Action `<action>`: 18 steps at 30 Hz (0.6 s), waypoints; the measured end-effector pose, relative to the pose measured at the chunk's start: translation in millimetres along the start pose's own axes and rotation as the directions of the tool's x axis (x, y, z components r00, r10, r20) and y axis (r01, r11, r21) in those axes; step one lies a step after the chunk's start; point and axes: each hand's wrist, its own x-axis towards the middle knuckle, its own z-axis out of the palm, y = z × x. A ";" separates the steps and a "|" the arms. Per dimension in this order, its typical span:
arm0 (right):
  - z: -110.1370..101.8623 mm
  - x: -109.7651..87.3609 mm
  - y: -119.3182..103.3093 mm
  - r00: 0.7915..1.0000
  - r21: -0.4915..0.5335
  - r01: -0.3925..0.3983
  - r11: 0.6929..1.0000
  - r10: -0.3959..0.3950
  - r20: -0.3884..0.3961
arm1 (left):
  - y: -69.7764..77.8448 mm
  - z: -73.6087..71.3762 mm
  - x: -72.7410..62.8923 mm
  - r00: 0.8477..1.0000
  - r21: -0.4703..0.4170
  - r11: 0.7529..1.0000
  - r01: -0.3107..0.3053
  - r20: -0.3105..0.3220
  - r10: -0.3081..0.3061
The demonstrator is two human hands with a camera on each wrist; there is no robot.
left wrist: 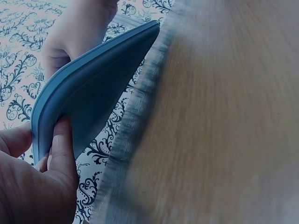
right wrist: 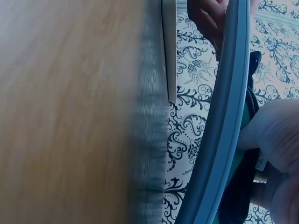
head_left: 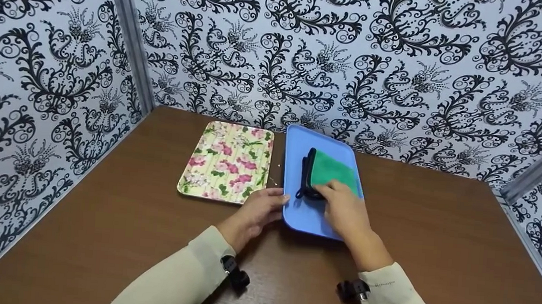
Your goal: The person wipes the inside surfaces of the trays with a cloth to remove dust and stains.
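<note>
Blu tray [head_left: 308,143], grn/blk cloth [head_left: 332,170]

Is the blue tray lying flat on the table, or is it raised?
Raised: the left wrist view shows the underside of the blue tray, and the left hand grips its edge.

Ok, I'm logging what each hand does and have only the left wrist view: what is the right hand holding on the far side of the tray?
Observer: The right hand holds a green cloth.
Operator: Noted. Is anything lying beside the blue tray?
Observer: Yes, in the head view a flower-patterned tray lies to its left.
</note>
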 end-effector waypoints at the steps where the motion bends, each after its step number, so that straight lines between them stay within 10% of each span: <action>1: 0.3 -0.2 -1.2 1.000 0.003 0.010 1.000 -0.010 -0.008 | 0.0 0.2 0.0 1.000 -0.002 1.000 -0.003 0.002 0.003; 18: 4.5 1.1 -0.3 0.956 0.068 0.279 0.958 -0.271 -0.114 | -0.4 -0.1 -0.4 0.999 -0.023 0.999 -0.032 0.018 0.032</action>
